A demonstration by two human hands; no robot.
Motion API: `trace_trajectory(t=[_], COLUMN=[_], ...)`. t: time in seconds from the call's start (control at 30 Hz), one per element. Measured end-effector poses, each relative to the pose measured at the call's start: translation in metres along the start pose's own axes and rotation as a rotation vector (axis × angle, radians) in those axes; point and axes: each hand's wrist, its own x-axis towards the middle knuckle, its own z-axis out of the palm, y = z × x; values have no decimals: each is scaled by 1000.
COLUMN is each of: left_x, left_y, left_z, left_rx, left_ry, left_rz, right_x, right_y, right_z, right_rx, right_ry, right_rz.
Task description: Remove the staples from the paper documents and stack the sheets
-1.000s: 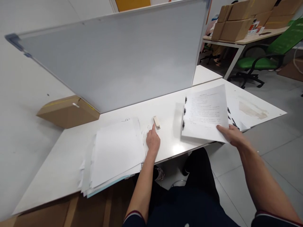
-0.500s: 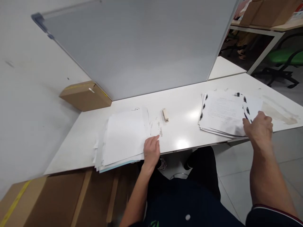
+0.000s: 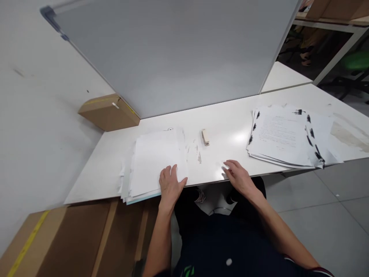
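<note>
My left hand [image 3: 170, 184] lies with fingers spread on the near right corner of a stack of blank white paper [image 3: 154, 159]. A light blue sheet [image 3: 144, 198] shows along the bottom edge of that stack. Over the desk's front edge, my right hand [image 3: 238, 175] hovers with its fingers apart and nothing in them. Between the two stacks sits a small cream stapler [image 3: 205, 137]. On the right rests a pile of printed sheets [image 3: 278, 134], with black smudges along its sides and its near right corner uneven.
The white desk [image 3: 227, 119] runs along a large whiteboard [image 3: 178, 54]. A cardboard box [image 3: 109, 113] stands at the back left, and larger cardboard boxes [image 3: 72, 238] are below the desk's left front. A green chair [image 3: 356, 61] is at the far right.
My right hand has let go of the printed pile and moved left to the middle of the front edge. My left hand has shifted left onto the blank stack, its fingers now spread.
</note>
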Motion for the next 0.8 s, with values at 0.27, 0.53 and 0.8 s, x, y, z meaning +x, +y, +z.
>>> trace_trajectory(t=[0.27,0.53,0.8], left_x=[-4,2,4], left_y=[-16,-35,-24], left_z=[-7,-11,-30], left_rx=[-48,-118,-414], left_ry=[31,-45,-107], left_rz=[138,195,-32], right_x=[-6,-7,-5], right_y=[-1,2,5], right_z=[13,15,17], right_rx=[-1,-15,-32], right_ry=[-29,-38,-33], right_rz=[-68,-77,-80])
